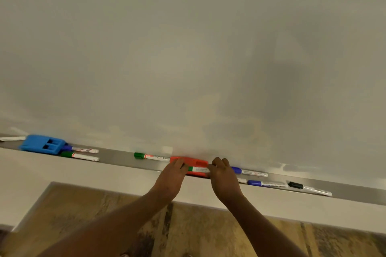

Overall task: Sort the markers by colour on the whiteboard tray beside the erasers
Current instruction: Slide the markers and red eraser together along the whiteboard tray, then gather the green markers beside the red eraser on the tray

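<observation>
A grey whiteboard tray (117, 157) runs across the view. My left hand (171, 177) and my right hand (223, 179) each pinch one end of a green-capped marker (198, 169), held in front of a red eraser (193, 162). Another green marker (151, 156) lies just left of the red eraser. At the far left a blue eraser (42, 144) sits beside a blue marker (81, 149) and a green marker (80, 156). To the right lie two blue markers (249, 171) (266, 184) and a black marker (309, 188).
The blank whiteboard (188, 48) fills the upper view. A white marker-like object (12, 138) lies at the tray's far left end. Below the tray is a pale wall band (83, 175), then patterned wooden floor (188, 231).
</observation>
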Demonstrator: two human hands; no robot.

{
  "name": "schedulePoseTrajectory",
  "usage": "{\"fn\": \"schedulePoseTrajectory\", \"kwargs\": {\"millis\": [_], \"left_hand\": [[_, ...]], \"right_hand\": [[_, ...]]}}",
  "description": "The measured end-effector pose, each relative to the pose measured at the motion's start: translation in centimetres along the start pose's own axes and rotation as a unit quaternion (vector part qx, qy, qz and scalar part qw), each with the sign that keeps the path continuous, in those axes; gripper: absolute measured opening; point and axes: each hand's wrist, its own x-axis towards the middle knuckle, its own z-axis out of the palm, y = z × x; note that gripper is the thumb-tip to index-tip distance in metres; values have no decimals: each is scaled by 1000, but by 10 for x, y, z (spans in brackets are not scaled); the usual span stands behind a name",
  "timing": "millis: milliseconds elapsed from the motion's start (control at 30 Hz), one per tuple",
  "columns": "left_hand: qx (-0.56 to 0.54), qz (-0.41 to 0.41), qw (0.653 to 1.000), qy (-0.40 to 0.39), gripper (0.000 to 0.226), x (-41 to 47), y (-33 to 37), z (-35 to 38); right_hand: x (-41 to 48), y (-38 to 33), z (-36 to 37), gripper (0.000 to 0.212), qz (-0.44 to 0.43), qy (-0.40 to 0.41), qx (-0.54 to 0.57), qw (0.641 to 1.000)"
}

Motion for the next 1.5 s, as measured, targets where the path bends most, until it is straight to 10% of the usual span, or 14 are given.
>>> {"fn": "schedulePoseTrajectory", "kwargs": {"millis": [400,1500], "left_hand": [[-34,-139,989,22,30,-42,-104,-29],[-159,-176,971,21,22,-12,-182,-12]], "right_hand": [[44,-103,36,30,-43,-35,-27,998],[85,-159,74,36,4,-61,-28,998]]}}
